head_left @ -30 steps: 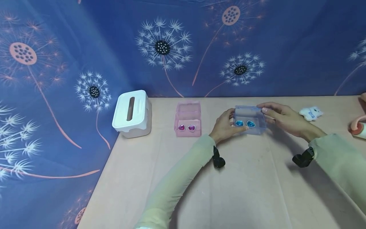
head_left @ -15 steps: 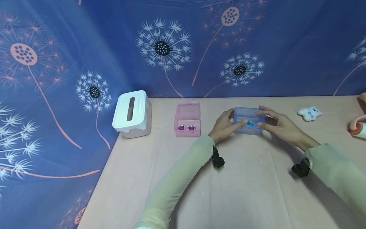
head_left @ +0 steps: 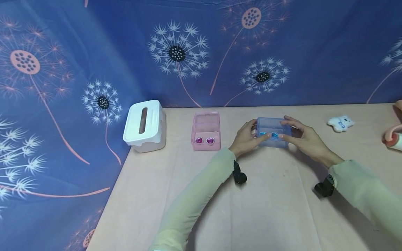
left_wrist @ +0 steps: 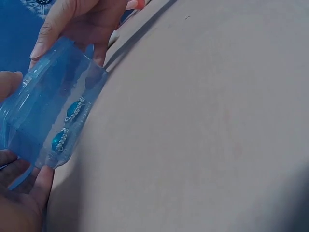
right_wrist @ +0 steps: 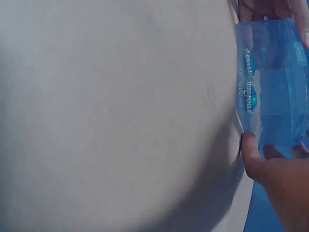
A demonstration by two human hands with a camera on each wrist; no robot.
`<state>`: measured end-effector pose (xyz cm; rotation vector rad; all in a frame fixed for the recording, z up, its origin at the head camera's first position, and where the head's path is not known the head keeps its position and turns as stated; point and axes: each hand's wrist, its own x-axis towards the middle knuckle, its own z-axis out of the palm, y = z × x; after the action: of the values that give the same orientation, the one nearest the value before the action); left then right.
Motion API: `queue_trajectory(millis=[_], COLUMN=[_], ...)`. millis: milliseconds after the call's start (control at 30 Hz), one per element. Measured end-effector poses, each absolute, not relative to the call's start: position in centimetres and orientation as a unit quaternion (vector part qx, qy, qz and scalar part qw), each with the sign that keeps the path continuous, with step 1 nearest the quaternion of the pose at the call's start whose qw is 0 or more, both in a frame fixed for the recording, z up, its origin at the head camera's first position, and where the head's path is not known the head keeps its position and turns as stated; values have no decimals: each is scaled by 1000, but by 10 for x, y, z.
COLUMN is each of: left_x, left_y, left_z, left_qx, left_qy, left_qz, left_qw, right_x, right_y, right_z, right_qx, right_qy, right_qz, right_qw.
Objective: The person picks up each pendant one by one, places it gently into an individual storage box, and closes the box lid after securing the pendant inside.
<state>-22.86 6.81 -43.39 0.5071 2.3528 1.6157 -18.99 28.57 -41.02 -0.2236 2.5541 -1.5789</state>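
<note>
A translucent blue plastic box [head_left: 270,124] is held between both hands near the back of the table. My left hand [head_left: 246,140] grips its left side, thumb along the front. From the other side my right hand [head_left: 309,142] holds it, thumb at the front and fingers at the lid. The lid is down over the box. Through the plastic in the left wrist view show two blue gem ornaments [left_wrist: 74,110] with beaded silvery edges. The right wrist view shows the box [right_wrist: 275,87] spanning between the two hands.
Left of the hands stands an open pink box [head_left: 206,124] with two magenta gem ornaments [head_left: 210,140]. Farther left is a white lidded box [head_left: 147,127] with a slot. To the right lie a small white animal figure [head_left: 340,123] and a pink-and-white object [head_left: 394,139].
The blue box's lid has come down from standing raised. My right hand has shifted from the lid's top corner to the box's right front, its thumb moving left. The left hand keeps its place.
</note>
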Motion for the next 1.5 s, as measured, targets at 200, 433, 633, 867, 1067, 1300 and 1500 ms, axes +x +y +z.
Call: queue_trajectory(millis=[200,433,633,867,1067,1300,1500], left_x=[-229,-228,-227,-216,-206,-182,-174], left_y=[67,66,65,59,21,-49,-97], left_z=[-432,-432,-431,-417,-394,-372,-371], left_qx=[183,183,184,177,209,263,221], left_qy=[806,804,808,873,870,865,895], left_qz=[550,552,549,452,447,422,370], left_qw=[122,122,111,55,10,-72,-114], right_x=[-190,-191,-192,-188,-188,-178,-175], right_y=[284,283,281,280,279,246,188], right_z=[-413,-417,-417,-414,-409,-390,-368], right_qx=[-59,-53,-52,-59,-54,-60,-116], right_qy=[851,856,849,867,870,885,843], right_qz=[-519,-512,-523,-492,-488,-444,-482], right_qw=[57,52,49,42,48,-125,-208])
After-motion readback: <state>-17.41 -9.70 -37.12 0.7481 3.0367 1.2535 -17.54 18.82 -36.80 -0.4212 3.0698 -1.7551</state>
